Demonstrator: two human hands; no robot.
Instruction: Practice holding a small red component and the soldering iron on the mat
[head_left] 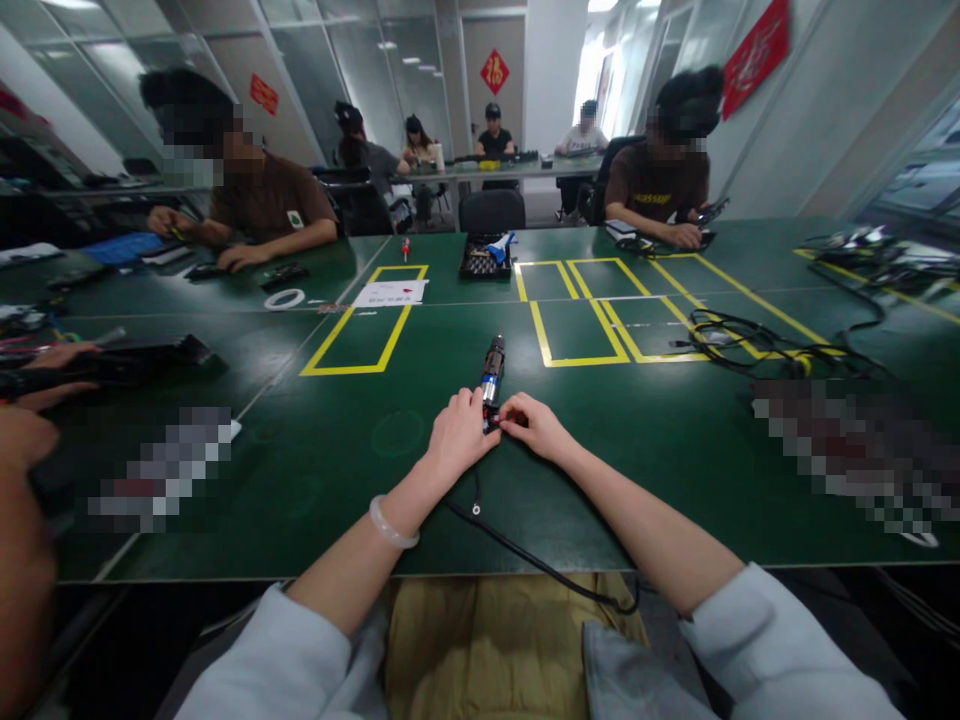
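Well to the left of the hands, a co-worker's hand (64, 355) is on a black part (146, 360). Nearer in on that side, a blurred patch (169, 470) covers something on the table (667, 430), and green tabletop runs from it to the left forearm. Ahead and left lie a tape roll (284, 300) and a card (390, 293) across a yellow-taped box (337, 372); a red screwdriver (406, 249) is farther out.

The left hand (456, 430) is clamped on the near end of the tool (491, 372), which points away from the wearer, between the hands. Below the left wrist, a black cable (525, 553) slants right and over the table's near edge, which both forearms cross; a ring terminal (476, 510) lies beside it. Straight ahead, beyond the tool's tip, the tray (472, 272) sits near the far edge, with tabletop between them.

The right hand (534, 425) has its fingertips drawn together at the tool's near end, just beside the left thumb; whether they pinch a wire is too small to tell. Ahead and right are more yellow boxes (589, 362), then tangled cables (720, 335), well apart from the right hand.
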